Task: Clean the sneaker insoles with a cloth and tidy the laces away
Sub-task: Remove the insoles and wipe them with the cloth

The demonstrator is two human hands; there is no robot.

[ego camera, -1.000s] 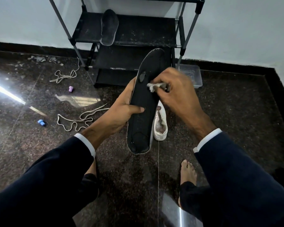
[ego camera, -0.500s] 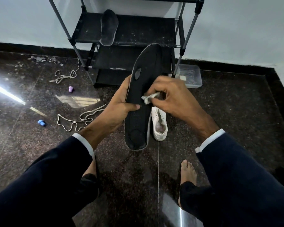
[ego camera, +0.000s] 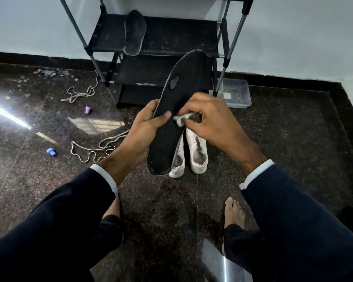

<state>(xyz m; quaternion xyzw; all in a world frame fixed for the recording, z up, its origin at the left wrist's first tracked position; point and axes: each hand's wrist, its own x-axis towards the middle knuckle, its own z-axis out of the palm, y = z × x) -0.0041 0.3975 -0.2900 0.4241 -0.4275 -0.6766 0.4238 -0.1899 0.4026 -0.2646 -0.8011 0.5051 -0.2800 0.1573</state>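
In front of the shoe rack (ego camera: pixel 224 43), your left hand (ego camera: pixel 145 131) grips the black insole (ego camera: pixel 177 110) at its middle, thumb across its face. Your right hand (ego camera: pixel 210 119) pinches a small grey cloth (ego camera: pixel 181 120) against it. A second insole (ego camera: pixel 135 31) lies on the rack; two laces (ego camera: pixel 94 149) lie left of it.

Both arms wear dark navy jacket sleeves, the left sleeve (ego camera: pixel 55 216) filling the lower left of the frame and the right sleeve (ego camera: pixel 302 218) the lower right. A narrow white shirt cuff (ego camera: pixel 105 177) shows at the end of each sleeve. Dark trouser legs (ego camera: pixel 110 226) end above bare feet (ego camera: pixel 233 212) near the bottom centre, and both hands are bare.
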